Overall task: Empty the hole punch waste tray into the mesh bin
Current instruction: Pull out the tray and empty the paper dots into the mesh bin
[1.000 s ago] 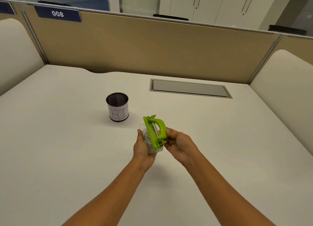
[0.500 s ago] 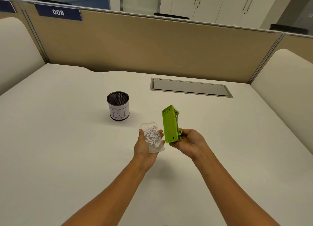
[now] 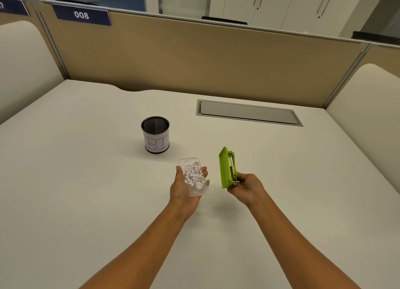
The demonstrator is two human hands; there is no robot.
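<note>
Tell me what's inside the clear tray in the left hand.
The clear tray, resting in the left hand, holds a loose pile of white paper punch dots. Nothing else shows inside.

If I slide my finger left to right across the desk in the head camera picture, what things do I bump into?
Mesh bin → clear waste tray full of paper dots, in the left hand → green hole punch → right hand holding it.

Two bare forearms, left hand (image 3: 184,193), right hand (image 3: 246,187), no sleeves, short nails.
</note>
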